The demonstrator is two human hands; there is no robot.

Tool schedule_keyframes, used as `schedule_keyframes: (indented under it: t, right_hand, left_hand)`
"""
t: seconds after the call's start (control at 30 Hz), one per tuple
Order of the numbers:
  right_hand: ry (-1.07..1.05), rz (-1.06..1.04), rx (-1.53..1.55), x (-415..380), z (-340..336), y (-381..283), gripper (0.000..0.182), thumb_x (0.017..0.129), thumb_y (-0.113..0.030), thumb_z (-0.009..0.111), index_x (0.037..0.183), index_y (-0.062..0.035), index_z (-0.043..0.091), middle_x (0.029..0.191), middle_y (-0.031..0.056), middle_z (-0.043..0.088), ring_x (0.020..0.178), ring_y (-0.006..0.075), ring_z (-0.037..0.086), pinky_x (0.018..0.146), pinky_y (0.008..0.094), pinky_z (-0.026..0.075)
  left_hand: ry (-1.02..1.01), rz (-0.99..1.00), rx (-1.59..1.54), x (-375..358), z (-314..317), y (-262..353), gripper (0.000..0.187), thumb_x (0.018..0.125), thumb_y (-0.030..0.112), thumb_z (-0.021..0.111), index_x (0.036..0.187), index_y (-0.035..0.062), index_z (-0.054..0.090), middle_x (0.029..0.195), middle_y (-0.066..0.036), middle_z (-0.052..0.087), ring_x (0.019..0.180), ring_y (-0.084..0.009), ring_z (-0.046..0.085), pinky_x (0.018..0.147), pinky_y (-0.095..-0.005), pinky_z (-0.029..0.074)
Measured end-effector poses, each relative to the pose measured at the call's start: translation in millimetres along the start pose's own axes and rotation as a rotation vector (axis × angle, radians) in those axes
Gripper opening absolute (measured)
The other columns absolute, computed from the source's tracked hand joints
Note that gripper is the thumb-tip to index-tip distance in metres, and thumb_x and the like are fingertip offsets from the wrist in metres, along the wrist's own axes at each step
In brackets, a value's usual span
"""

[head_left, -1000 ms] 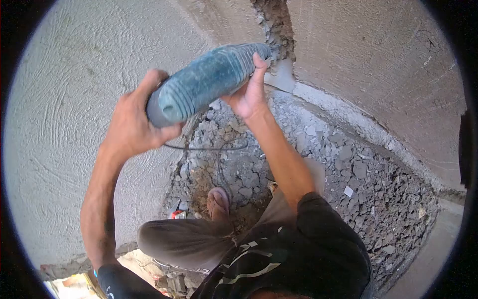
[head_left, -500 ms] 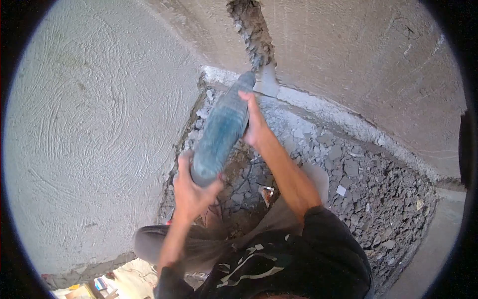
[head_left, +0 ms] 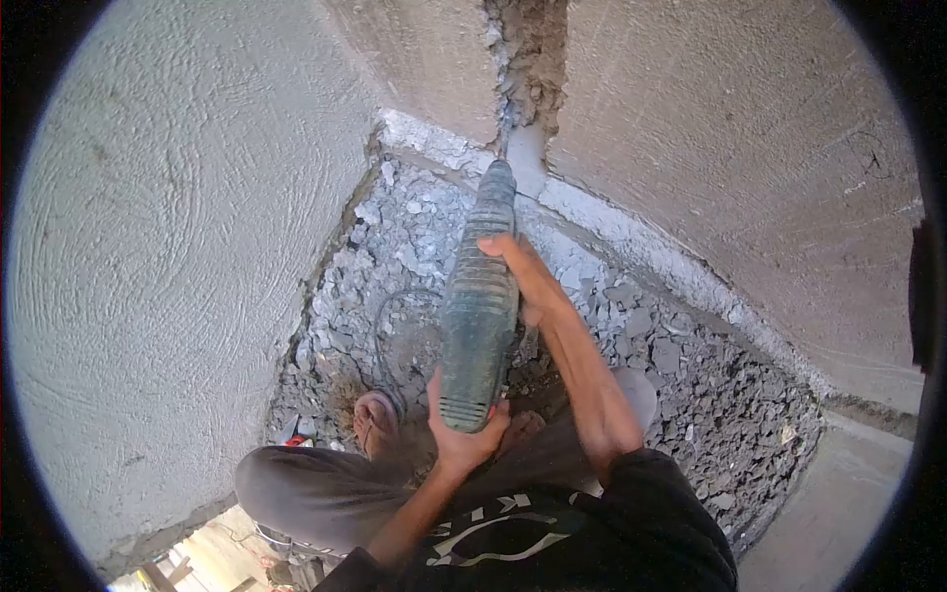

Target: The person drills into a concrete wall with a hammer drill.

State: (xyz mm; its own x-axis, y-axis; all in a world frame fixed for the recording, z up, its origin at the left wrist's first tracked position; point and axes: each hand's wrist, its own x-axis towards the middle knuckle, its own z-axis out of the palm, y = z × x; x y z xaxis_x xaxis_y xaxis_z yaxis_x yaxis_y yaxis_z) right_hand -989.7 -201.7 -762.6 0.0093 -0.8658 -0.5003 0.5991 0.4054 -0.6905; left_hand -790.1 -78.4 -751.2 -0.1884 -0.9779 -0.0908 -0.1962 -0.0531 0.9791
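A dusty green demolition hammer [head_left: 478,321] points away from me, its bit [head_left: 506,138] at the lower end of a rough groove [head_left: 533,59] cut in the wall. My left hand [head_left: 464,434] is wrapped round the rear end of the tool, near its vents. Farther forward, my right hand [head_left: 523,276] grips the ribbed body from the right side, thumb on top. The fingers under the tool are hidden. A smooth grey patch [head_left: 530,163] lies just right of the bit, below the groove.
Broken rubble [head_left: 710,414] covers the ground. A dark cable [head_left: 380,340] curves left of the tool, near my sandalled foot [head_left: 377,422]. A rough plastered wall [head_left: 168,276] rises on the left, and a pale ledge [head_left: 651,252] runs along the base of the brown wall.
The hammer has swung from a slant to nearly straight ahead, its rear end moving right and toward me. Both hands moved with it. The bit now shows clearly at the groove.
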Motion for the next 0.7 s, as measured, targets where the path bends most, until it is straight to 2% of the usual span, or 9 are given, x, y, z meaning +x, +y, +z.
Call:
schedule_keyframes:
  t: [0.07,0.17,0.2,0.3,0.37,0.47,0.6,0.67,0.7]
  right_hand:
    - [0.106,-0.016,0.049,9.8,7.8,11.8,0.089,0.072,-0.042,0.074,0.139,0.0009,0.036,0.125,0.021,0.05,0.114,0.0329,0.054,0.093,0.0514,0.046]
    - [0.154,0.009,0.078,23.7,21.6,20.9,0.097,0.069,-0.043,0.076,0.143,0.0003,0.03,0.13,0.0224,0.046,0.119,0.0353,0.049,0.095,0.0539,0.044]
    - [0.17,0.011,0.089,27.6,28.6,19.3,0.1,0.068,-0.043,0.076,0.145,0.0002,0.028,0.132,0.0229,0.044,0.121,0.036,0.048,0.095,0.0548,0.044]
    - [0.097,-0.022,0.199,29.7,49.9,14.5,0.104,0.066,-0.043,0.078,0.145,0.0013,0.026,0.132,0.0237,0.045,0.12,0.0351,0.049,0.095,0.0526,0.045]
    - [0.196,-0.057,0.224,27.7,65.3,7.5,0.103,0.071,-0.04,0.078,0.144,0.0084,0.023,0.129,0.0236,0.045,0.117,0.033,0.052,0.097,0.0445,0.048]
    - [0.155,-0.033,0.261,27.7,72.6,-3.4,0.113,0.069,-0.041,0.079,0.146,0.0102,0.015,0.135,0.0273,0.039,0.123,0.0354,0.048,0.1,0.0459,0.046]
    - [0.251,-0.038,0.226,41.9,82.6,-2.3,0.108,0.07,-0.042,0.079,0.142,0.0132,0.02,0.131,0.0261,0.045,0.117,0.0338,0.053,0.097,0.0459,0.048]
    - [0.228,-0.083,0.258,52.1,88.5,-2.5,0.095,0.072,-0.042,0.077,0.135,0.0138,0.032,0.122,0.0225,0.054,0.11,0.0314,0.059,0.093,0.0466,0.051]
    - [0.228,-0.079,0.251,57.6,93.0,-6.2,0.095,0.072,-0.042,0.077,0.135,0.0138,0.032,0.122,0.0225,0.054,0.11,0.0314,0.059,0.093,0.0466,0.051]
  left_hand:
    - [-0.055,-0.028,0.038,8.0,-19.9,0.1,0.066,0.069,0.005,0.08,0.125,-0.0028,0.046,0.107,-0.009,0.061,0.094,-0.0157,0.059,0.082,-0.0292,0.049]
    - [-0.058,-0.023,0.084,27.5,-46.6,8.4,0.064,0.067,0.004,0.08,0.122,-0.0025,0.048,0.105,-0.008,0.062,0.094,-0.0155,0.059,0.083,-0.0293,0.049]
    - [-0.003,0.044,0.166,34.2,-49.7,18.4,0.06,0.067,0.004,0.08,0.119,-0.0025,0.05,0.101,-0.007,0.064,0.089,-0.0159,0.06,0.083,-0.0294,0.049]
    - [-0.061,-0.018,0.112,51.7,-79.7,11.8,0.058,0.066,0.004,0.08,0.116,-0.003,0.052,0.096,-0.006,0.065,0.085,-0.0156,0.06,0.083,-0.0298,0.05]
    - [-0.048,-0.012,0.128,66.3,-88.9,20.3,0.054,0.066,0.004,0.081,0.113,-0.0038,0.055,0.096,-0.006,0.066,0.086,-0.0149,0.061,0.082,-0.0297,0.05]
    - [-0.051,-0.076,0.128,78.5,-96.1,32.1,0.048,0.067,0.004,0.082,0.109,-0.004,0.061,0.099,-0.008,0.069,0.088,-0.0147,0.064,0.082,-0.0304,0.051]
    - [-0.072,-0.044,0.133,93.9,-105.7,40.4,0.053,0.066,0.003,0.082,0.113,-0.0053,0.06,0.1,-0.008,0.069,0.088,-0.0155,0.064,0.083,-0.0307,0.051]
    - [-0.063,-0.031,0.119,108.3,-114.8,49.8,0.053,0.066,0.005,0.082,0.113,-0.0056,0.061,0.101,-0.008,0.069,0.089,-0.0158,0.064,0.084,-0.0308,0.051]
    - [-0.049,-0.016,0.11,115.7,-122.0,54.8,0.053,0.067,0.006,0.082,0.114,-0.0059,0.061,0.102,-0.008,0.069,0.09,-0.0162,0.065,0.084,-0.031,0.051]
